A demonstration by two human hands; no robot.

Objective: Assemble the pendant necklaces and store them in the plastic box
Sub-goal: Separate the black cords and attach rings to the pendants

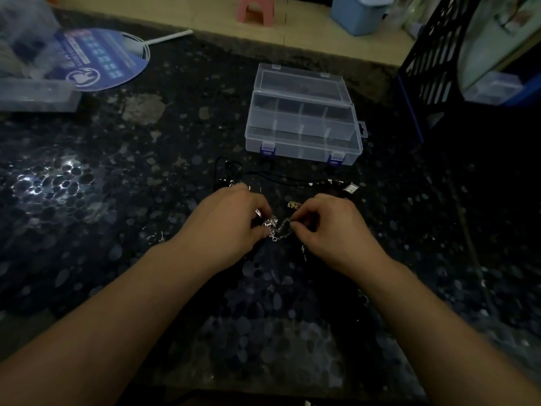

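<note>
Now | left hand (234, 221) and right hand (328, 227) each pinch an end of the silver chain (276, 228), likely to work the clasp | cords (281, 177) lie just beyond the pinch | open plastic box (301, 124) farther ahead, clear table (117, 171) either side

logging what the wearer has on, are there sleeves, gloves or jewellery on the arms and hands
Both forearms are bare as far as the frame shows: no sleeves in view. The left hand and right hand have no gloves, and no watch, bracelet or ring is visible, though the light is dim.
</note>
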